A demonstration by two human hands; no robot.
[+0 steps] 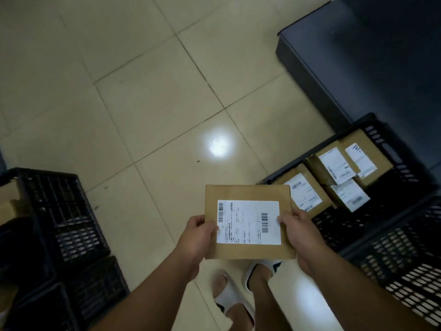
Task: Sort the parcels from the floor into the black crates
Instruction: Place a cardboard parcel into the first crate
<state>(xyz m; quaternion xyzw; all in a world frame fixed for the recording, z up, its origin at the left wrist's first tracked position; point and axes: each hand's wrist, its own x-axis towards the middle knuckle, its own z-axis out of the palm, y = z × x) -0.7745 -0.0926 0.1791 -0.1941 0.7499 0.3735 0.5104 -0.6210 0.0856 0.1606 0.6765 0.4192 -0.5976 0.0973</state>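
I hold a flat brown parcel (248,194) with a white barcode label face up, above the tiled floor. My left hand (199,231) grips its left edge and my right hand (299,231) grips its right edge. A black crate (391,149) on the right holds several brown labelled parcels (303,185). Another black crate (405,259) stands in front of it at the lower right. Black crates (66,211) stand on the left, one with a brown parcel (9,206) partly showing at the frame edge.
A dark low cabinet or platform (358,56) fills the upper right. The beige tiled floor (143,91) stretches ahead, with a bright light reflection in the middle. My feet in white slippers (238,290) stand below the parcel.
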